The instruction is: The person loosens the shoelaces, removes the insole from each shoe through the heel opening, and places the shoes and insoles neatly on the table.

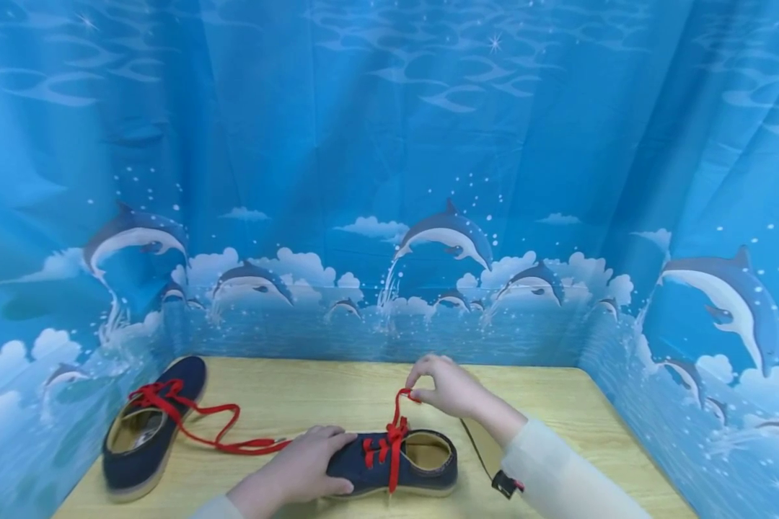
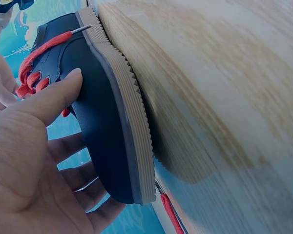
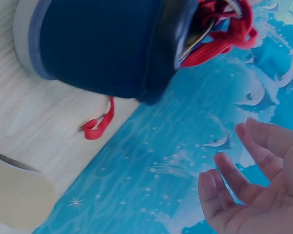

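Observation:
A navy shoe (image 1: 363,461) with red laces stands on the table, its toe to the left. My left hand (image 1: 308,465) grips the toe end; in the left wrist view the thumb (image 2: 63,95) presses one side and the fingers lie along the other. One red lace (image 1: 397,414) runs from the knot to the table behind the shoe, where its end bends. Above that end is my right hand (image 1: 451,389). In the right wrist view its loosely bent fingers (image 3: 229,175) hold nothing, apart from the lace (image 3: 100,126). Another lace end (image 2: 53,41) hangs over the near side.
A second navy shoe (image 1: 139,436) stands at the left, its red lace (image 1: 234,440) trailing toward my left hand. The wooden table (image 1: 285,389) is bordered by a blue dolphin curtain (image 1: 376,180). A small black device (image 1: 506,484) is at my right sleeve.

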Demonstrator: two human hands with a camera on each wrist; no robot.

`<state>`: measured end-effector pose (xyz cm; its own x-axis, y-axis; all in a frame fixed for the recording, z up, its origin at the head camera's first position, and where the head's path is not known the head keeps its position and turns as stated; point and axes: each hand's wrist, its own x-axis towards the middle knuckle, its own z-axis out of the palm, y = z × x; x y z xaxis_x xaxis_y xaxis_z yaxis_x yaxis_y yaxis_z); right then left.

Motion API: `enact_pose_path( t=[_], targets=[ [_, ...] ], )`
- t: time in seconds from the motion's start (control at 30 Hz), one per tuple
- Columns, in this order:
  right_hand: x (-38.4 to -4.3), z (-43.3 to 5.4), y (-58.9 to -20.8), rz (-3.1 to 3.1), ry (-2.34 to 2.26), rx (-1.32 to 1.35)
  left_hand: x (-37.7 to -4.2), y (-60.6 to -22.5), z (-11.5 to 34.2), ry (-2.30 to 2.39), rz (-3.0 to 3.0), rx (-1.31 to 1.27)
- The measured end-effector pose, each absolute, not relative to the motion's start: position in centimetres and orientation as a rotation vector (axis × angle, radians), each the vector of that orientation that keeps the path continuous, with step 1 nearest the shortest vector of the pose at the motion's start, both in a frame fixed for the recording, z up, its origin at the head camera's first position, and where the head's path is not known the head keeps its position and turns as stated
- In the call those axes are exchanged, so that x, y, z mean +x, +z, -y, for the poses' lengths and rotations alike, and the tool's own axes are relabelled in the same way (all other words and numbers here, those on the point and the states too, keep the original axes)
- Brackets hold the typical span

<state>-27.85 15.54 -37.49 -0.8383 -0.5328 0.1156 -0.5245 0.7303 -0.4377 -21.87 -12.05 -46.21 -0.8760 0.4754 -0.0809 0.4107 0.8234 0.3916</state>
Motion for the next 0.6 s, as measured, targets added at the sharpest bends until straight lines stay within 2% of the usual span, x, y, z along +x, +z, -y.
enact_pose_path(
  t=[0.27,0.6],
  targets=[
    [-25.7,-15.1,-36.9,-2.801,-0.688,-1.057,-22.1,-46.2,11.9,0.548,-2.813,0.658],
    [-23.3,-14.3,-37.0,-2.739,-0.589,-1.133,-22.1,-46.0,11.9,0.546,-2.801,0.652]
  ],
)
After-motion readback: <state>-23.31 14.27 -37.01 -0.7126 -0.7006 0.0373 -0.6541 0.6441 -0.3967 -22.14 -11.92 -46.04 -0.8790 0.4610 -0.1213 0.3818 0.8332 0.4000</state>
